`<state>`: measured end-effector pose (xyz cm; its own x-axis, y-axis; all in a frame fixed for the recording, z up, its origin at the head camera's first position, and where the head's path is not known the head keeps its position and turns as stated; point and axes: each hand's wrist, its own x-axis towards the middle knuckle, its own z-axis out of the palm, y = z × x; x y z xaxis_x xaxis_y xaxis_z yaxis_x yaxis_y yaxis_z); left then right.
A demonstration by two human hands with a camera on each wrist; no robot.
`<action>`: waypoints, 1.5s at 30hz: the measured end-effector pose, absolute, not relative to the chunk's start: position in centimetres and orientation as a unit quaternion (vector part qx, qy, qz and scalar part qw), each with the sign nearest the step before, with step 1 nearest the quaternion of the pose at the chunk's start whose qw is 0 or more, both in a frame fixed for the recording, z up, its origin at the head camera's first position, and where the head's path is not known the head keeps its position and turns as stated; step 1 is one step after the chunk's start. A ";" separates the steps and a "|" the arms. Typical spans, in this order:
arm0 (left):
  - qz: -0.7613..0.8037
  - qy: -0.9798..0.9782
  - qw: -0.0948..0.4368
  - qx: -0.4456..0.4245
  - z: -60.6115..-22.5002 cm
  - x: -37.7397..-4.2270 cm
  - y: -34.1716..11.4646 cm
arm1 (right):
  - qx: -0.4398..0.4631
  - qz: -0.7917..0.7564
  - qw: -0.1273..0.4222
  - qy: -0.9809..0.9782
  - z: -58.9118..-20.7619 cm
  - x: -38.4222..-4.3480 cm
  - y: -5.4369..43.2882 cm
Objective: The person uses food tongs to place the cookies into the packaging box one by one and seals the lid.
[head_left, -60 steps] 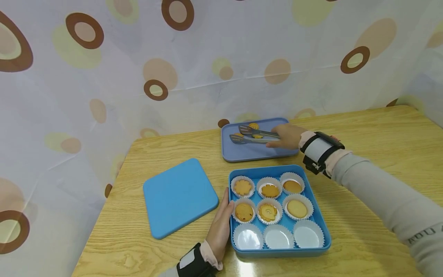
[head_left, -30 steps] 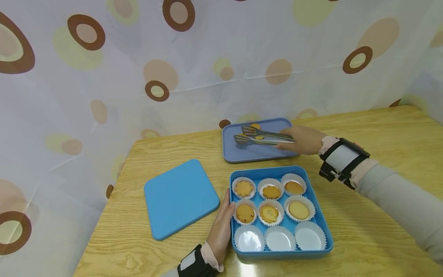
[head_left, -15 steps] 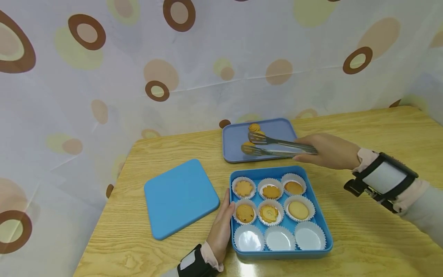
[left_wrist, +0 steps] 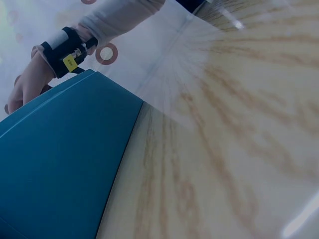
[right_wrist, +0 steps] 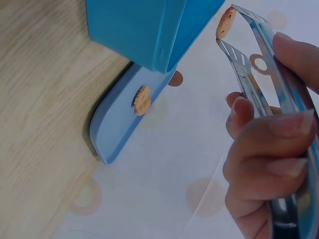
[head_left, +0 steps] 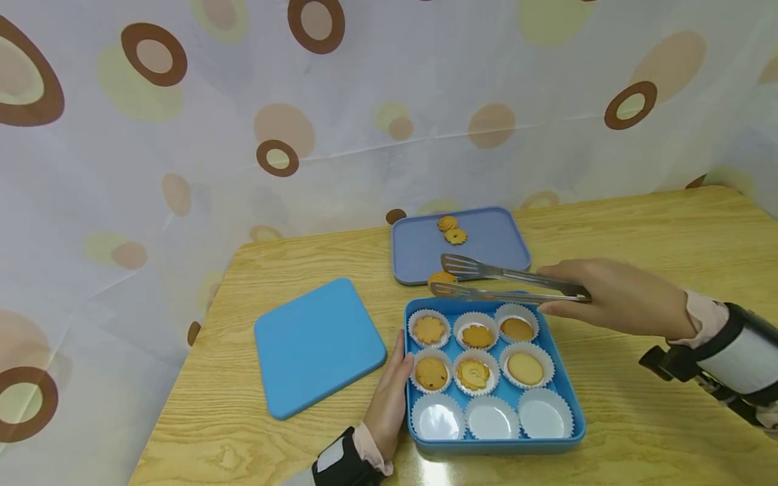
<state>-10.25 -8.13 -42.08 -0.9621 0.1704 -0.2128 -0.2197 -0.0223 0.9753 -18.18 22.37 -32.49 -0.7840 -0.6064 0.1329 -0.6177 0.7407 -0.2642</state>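
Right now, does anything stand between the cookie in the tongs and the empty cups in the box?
Yes, if going straight: the far rim of the blue box and two rows of filled cups lie between the cookie in the tongs and the empty cups. No obstacle shows above them, so passing over seems best.

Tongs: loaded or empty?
Loaded. The right wrist view shows a cookie pinched between the slotted ends of the tongs, which the right hand grips.

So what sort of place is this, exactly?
Probably a staged indoor recording setup, though I can't be certain: there's a wood-grain table, a spotted, creased backdrop behind it, and devices strapped to the person's wrists.
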 end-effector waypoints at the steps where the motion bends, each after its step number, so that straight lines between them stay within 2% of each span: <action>1: 0.715 0.686 0.136 -0.018 -42.1 -10.3 -8.1 | 0.330 0.149 0.019 -0.932 -32.6 -17.9 22.5; 11: 0.712 0.689 0.134 -0.023 -42.0 -10.3 -8.0 | 0.318 0.140 -0.016 -0.937 -32.9 -15.5 23.2; 23: 0.710 0.691 0.138 -0.019 -42.0 -10.2 -8.1 | 0.368 0.161 -0.080 -0.912 -33.3 -13.2 23.5; 45: 0.707 0.693 0.142 -0.014 -42.1 -10.2 -8.3 | 0.444 0.126 -0.082 -0.883 -35.1 -12.1 21.9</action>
